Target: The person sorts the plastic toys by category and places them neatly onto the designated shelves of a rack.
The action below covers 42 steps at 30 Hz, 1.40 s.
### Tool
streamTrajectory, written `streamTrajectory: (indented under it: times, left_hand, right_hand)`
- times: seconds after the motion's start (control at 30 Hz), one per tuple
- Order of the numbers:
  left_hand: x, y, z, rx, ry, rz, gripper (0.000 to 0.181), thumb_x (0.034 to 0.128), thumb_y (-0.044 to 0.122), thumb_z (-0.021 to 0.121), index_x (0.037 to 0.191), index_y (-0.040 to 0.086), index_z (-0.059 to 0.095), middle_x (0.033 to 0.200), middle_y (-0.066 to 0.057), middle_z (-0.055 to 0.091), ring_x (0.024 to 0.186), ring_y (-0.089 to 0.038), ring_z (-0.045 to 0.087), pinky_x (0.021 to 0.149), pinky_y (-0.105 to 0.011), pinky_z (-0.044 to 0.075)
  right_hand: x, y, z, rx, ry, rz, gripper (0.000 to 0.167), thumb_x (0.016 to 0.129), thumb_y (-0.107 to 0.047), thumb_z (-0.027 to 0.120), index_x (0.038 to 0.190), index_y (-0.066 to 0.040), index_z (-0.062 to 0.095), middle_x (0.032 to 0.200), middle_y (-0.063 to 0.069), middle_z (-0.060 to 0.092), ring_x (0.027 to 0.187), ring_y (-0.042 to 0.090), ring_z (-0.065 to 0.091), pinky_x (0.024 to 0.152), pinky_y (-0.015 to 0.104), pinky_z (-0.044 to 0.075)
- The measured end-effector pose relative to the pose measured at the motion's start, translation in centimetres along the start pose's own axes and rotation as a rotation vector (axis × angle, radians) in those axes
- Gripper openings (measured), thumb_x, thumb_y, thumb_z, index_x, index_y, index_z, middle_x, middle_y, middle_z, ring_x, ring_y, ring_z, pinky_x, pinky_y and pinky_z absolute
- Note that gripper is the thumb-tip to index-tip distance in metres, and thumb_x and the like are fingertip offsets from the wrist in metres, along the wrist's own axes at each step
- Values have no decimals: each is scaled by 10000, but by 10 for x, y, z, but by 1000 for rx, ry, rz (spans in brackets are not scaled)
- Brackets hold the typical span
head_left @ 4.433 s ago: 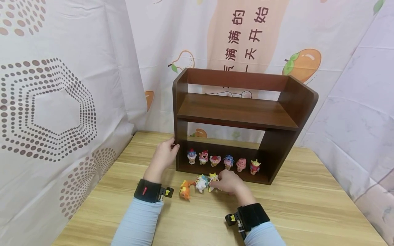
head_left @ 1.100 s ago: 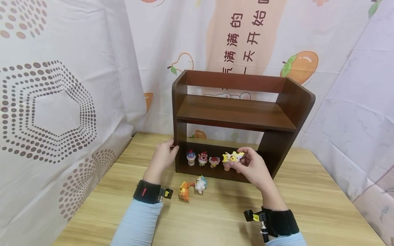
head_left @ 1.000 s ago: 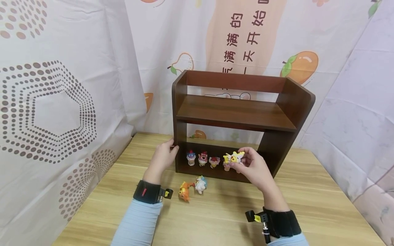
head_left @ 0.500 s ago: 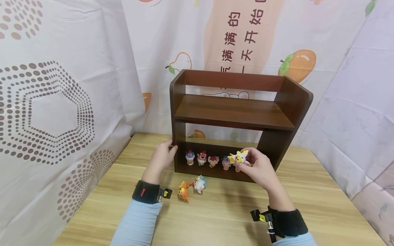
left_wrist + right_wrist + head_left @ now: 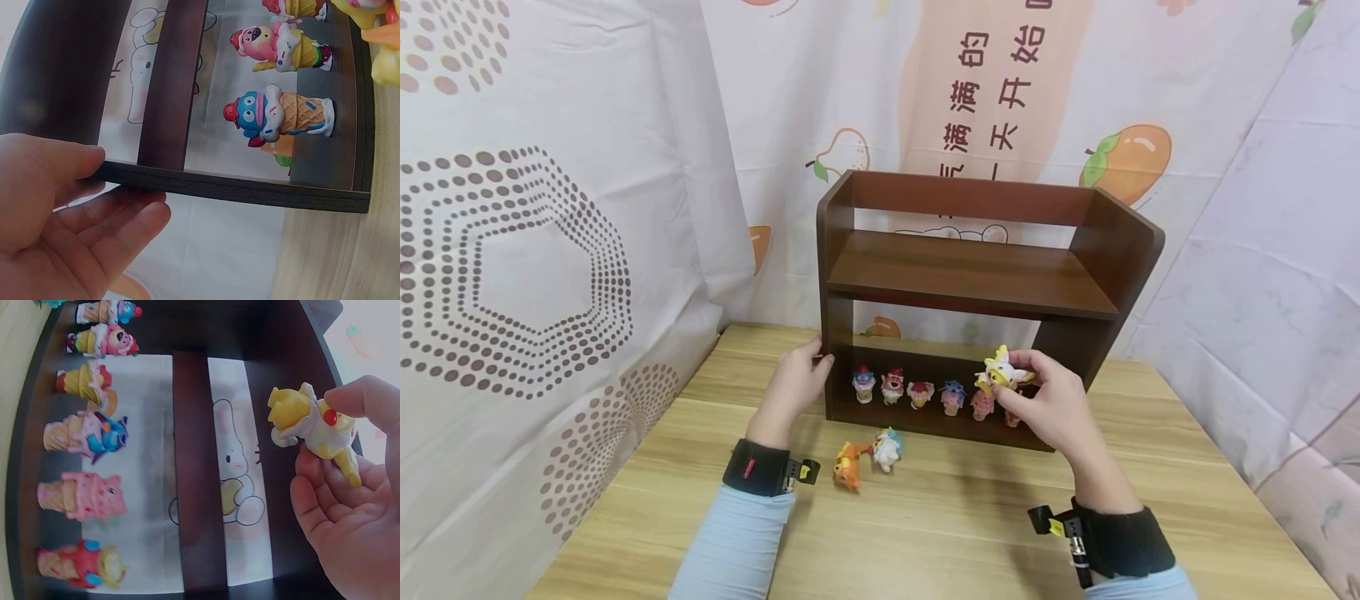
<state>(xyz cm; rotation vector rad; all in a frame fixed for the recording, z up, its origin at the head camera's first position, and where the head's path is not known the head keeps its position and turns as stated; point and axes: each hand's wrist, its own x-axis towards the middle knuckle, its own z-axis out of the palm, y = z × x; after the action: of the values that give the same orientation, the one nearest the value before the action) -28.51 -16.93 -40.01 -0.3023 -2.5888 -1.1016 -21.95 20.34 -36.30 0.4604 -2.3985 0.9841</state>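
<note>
In the head view my right hand [image 5: 1060, 412] holds a yellow-and-white toy figurine [image 5: 1002, 372] between thumb and fingers, raised before the lower opening of a dark brown wooden shelf [image 5: 970, 275]. The right wrist view shows the same figurine [image 5: 328, 425] pinched, its yellow base toward the shelf. My left hand [image 5: 796, 382] grips the shelf's left side panel [image 5: 237, 190], thumb on one face and fingers on the other. Several ice-cream-cone figurines stand in a row on the bottom board, among them a blue one in a red hat [image 5: 253, 115] and a pink one [image 5: 94, 495].
On the table [image 5: 910, 533] in front of the shelf lie an orange figurine [image 5: 848, 467] and a white-and-blue figurine [image 5: 887, 450]. The upper board [image 5: 970, 262] runs between the side panels. A patterned curtain [image 5: 535, 275] hangs at the left and behind.
My right hand has picked the yellow-and-white figurine off the table, raised it, and lately carried it rightward while tilting it more upright. The left hand keeps its grip on the shelf.
</note>
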Motion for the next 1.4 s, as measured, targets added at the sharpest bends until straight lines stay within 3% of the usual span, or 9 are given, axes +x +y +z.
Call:
streamTrajectory:
  times: [0.13,0.4,0.77,1.0,1.4]
  left_hand:
    - [0,1,-1,3,-3,-2,482,1044,204,571,1456,-42,523,1398,-242,575,1224,-369,608,1027,-500,491]
    - [2,1,0,6,-5,0,475,1044,204,571,1450,-38,532,1392,-237,582,1233,-366,602,1033,-499,486]
    - [1,0,0,9,-3,-3,472,1040,200,579,1454,-24,536,1385,-228,592,1239,-357,600,1031,-499,488]
    - [0,-1,1,7,1,0,472,1043,202,576,1456,-22,534,1382,-229,594,1224,-360,610,1025,-500,492]
    - [0,0,0,6,4,0,479,1040,204,578,1459,-22,530,1386,-228,590,1247,-358,594,1048,-498,473]
  right_hand:
    - [6,-2,-9,-51,56,-84,396,783,-43,834,1151,6,695,1057,93,677,892,184,600,782,123,453]
    - [19,-8,-30,-84,125,-193,413,760,4,836,1146,29,691,1021,125,693,834,198,619,779,17,412]
    - [35,-17,-58,-127,153,-249,396,760,-22,837,1126,8,687,1030,156,699,831,249,629,807,27,403]
    - [51,-21,-73,-136,189,-302,375,742,34,802,1095,42,676,1014,141,668,837,89,550,807,22,415]
    - [73,-29,-91,-154,223,-260,353,764,28,773,1103,44,676,1098,168,607,849,89,533,788,10,399]
